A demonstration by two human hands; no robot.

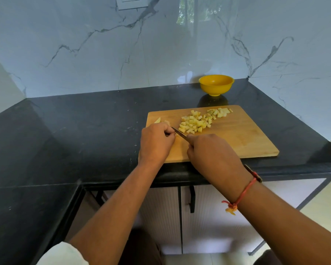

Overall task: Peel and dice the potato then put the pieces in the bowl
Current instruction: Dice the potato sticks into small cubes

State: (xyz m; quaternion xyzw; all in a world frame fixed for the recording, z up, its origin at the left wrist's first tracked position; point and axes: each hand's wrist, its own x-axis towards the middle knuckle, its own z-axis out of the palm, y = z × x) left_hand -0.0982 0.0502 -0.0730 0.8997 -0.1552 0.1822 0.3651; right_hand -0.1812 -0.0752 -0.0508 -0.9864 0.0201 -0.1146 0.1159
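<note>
The head camera looks down on a rectangular light wooden cutting board (237, 134) lying on a glossy black stone bench (84, 131), its near edge close to the bench's front lip. On the far half of the board lies a loose pile of small pale yellow diced potato pieces (194, 123), trailing toward the far right edge. A pale uncut potato sliver (158, 120) sits at the board's far left corner, apart from the pile. The right hand (210, 152) is closed in a fist round the handle of a small steel-bladed knife (179, 133); the handle is hidden inside the fist, and the blade points away and to the left, its tip just beside the left hand's knuckles. The left hand (156, 142) rests at the board's left edge with fingers curled down beside the blade; what lies under them is hidden, so I cannot tell whether it grips anything. A round yellow plastic bowl (216, 85) stands upright on the bench beyond the board, against the white grey-veined marble wall (103, 54), well apart from the potato pieces. A red thread bracelet (243, 194) circles the right wrist. Below the bench front, pale cabinet doors (208, 217) carry a black handle (191, 198).
</note>
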